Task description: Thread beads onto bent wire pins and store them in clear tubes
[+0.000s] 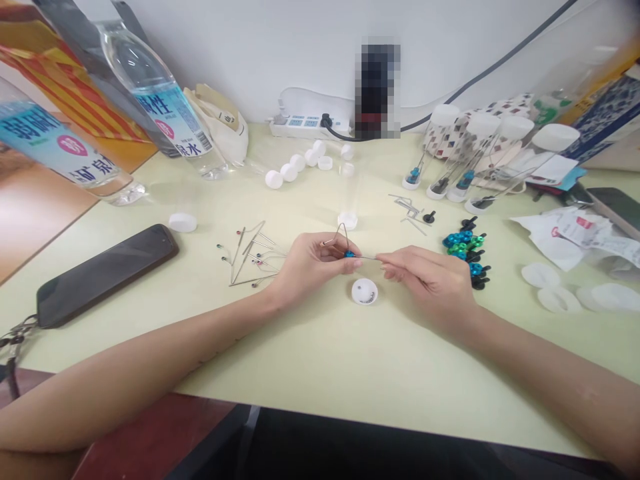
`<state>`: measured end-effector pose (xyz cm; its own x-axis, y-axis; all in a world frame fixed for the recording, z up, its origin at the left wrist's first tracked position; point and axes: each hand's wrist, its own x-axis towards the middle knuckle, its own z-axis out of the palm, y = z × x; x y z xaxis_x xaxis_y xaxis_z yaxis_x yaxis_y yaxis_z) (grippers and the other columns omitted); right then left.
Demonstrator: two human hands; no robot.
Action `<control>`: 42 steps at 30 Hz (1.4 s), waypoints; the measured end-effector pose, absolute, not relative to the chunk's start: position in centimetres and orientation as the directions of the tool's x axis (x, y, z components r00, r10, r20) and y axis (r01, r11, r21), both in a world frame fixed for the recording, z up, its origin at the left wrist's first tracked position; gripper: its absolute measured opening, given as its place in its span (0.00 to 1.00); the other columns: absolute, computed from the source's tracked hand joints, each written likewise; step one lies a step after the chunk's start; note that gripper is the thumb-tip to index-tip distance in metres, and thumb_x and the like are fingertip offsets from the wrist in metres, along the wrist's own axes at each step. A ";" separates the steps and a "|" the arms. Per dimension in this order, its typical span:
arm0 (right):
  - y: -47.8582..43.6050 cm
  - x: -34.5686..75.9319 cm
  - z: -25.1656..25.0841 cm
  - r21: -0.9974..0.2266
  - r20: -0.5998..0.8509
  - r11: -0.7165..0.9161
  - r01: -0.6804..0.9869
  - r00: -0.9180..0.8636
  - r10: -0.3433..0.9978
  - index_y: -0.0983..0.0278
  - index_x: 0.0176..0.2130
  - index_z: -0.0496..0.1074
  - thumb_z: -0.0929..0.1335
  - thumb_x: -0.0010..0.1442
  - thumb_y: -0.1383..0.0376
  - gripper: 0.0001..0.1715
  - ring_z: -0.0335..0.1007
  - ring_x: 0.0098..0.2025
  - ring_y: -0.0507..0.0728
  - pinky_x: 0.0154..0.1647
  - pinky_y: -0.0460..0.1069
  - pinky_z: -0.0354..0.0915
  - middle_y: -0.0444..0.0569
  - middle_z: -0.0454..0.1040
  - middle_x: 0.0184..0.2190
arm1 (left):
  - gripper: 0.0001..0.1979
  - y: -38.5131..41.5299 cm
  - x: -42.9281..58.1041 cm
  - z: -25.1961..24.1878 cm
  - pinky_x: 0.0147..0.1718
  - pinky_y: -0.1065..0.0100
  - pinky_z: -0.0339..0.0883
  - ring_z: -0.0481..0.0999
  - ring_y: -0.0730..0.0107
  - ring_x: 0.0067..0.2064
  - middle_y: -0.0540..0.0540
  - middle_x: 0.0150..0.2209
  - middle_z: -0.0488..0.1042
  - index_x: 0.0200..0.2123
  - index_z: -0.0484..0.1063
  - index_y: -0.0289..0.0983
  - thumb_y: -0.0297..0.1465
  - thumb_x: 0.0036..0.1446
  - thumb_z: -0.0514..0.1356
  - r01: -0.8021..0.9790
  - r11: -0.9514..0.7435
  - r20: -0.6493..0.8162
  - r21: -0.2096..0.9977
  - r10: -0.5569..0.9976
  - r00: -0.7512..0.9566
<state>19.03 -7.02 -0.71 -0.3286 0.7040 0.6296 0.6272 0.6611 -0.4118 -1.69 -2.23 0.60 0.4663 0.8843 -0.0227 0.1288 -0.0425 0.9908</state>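
Note:
My left hand (306, 268) is closed on a small blue metal fitting (349, 254), with a thin bent metal wire (342, 229) rising from it. Between the fingertips of my right hand (430, 275) is a thin metal rod (369, 258), probably a hex key, its far end meeting the blue fitting. Just below sits a white cap (361, 288) holding tiny metal pieces. Several thin metal rods (245, 248) with small coloured ends lie left of my left hand. Blue, green and black fittings (465, 248) are heaped beyond my right hand, near several L-shaped keys (407, 208).
A dark phone (105, 275) and water bottles (160, 100) are on the left. White caps (297, 162) and a clear tube (347, 193) stand behind my hands. Capped tubes (445, 150) holding fittings, wrappers (565, 233) and a power strip (300, 125) line the back and right.

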 end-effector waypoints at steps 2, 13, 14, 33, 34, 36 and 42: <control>-7.1 19.1 -0.8 -0.442 0.611 0.647 0.622 -0.319 0.724 0.62 0.41 0.74 0.63 0.64 0.71 0.11 0.72 0.27 0.49 0.27 0.44 0.69 0.45 0.76 0.27 | 0.10 -2.3 -1.7 0.6 0.34 0.66 0.72 0.75 0.70 0.30 0.46 0.29 0.76 0.32 0.77 0.34 0.34 0.47 0.67 0.133 -0.052 -0.016 0.990 0.883 0.470; -7.2 19.0 -0.8 -0.487 0.567 0.596 0.638 -0.288 0.772 0.61 0.44 0.71 0.62 0.65 0.70 0.10 0.71 0.23 0.47 0.26 0.42 0.67 0.41 0.74 0.25 | 0.07 -2.4 -1.7 0.7 0.34 0.68 0.71 0.75 0.71 0.31 0.47 0.29 0.76 0.32 0.77 0.34 0.32 0.50 0.66 0.151 -0.066 -0.017 0.986 0.871 0.491; -7.2 18.9 -0.8 -0.453 0.586 0.609 0.651 -0.298 0.754 0.62 0.43 0.71 0.63 0.65 0.70 0.09 0.71 0.24 0.48 0.27 0.43 0.67 0.42 0.74 0.26 | 0.07 -2.4 -1.7 0.7 0.35 0.68 0.71 0.75 0.71 0.31 0.47 0.29 0.76 0.32 0.77 0.34 0.32 0.50 0.66 0.146 -0.051 -0.028 0.988 0.871 0.490; -6.9 19.1 -0.6 -0.195 0.693 0.672 0.715 -0.384 0.611 0.63 0.38 0.74 0.65 0.62 0.73 0.09 0.70 0.27 0.49 0.25 0.43 0.64 0.47 0.76 0.29 | 0.07 -2.1 -1.7 0.5 0.35 0.69 0.70 0.75 0.72 0.32 0.47 0.29 0.77 0.31 0.76 0.33 0.29 0.47 0.68 0.092 0.025 -0.067 0.995 0.870 0.488; -6.9 19.1 -0.6 -0.208 0.683 0.670 0.713 -0.384 0.621 0.63 0.39 0.74 0.64 0.62 0.73 0.10 0.70 0.27 0.48 0.25 0.43 0.64 0.46 0.76 0.28 | 0.07 -2.1 -1.7 0.5 0.35 0.69 0.70 0.75 0.71 0.32 0.47 0.29 0.77 0.31 0.76 0.33 0.29 0.47 0.68 0.094 0.020 -0.064 0.995 0.871 0.486; -6.9 19.0 -0.6 -0.256 0.658 0.666 0.701 -0.378 0.651 0.63 0.40 0.74 0.64 0.63 0.73 0.11 0.71 0.26 0.48 0.25 0.42 0.65 0.45 0.75 0.27 | 0.08 -2.1 -1.7 0.5 0.35 0.69 0.70 0.75 0.71 0.32 0.47 0.29 0.77 0.31 0.76 0.33 0.30 0.47 0.68 0.097 0.009 -0.055 0.995 0.875 0.482; -7.1 19.0 -0.8 -0.386 0.593 0.671 0.633 -0.387 0.706 0.66 0.44 0.73 0.61 0.64 0.73 0.13 0.71 0.25 0.48 0.27 0.42 0.67 0.44 0.74 0.24 | 0.08 -2.3 -1.7 0.3 0.36 0.69 0.70 0.76 0.70 0.33 0.46 0.31 0.78 0.31 0.77 0.34 0.30 0.47 0.68 0.090 -0.029 -0.018 0.996 0.876 0.483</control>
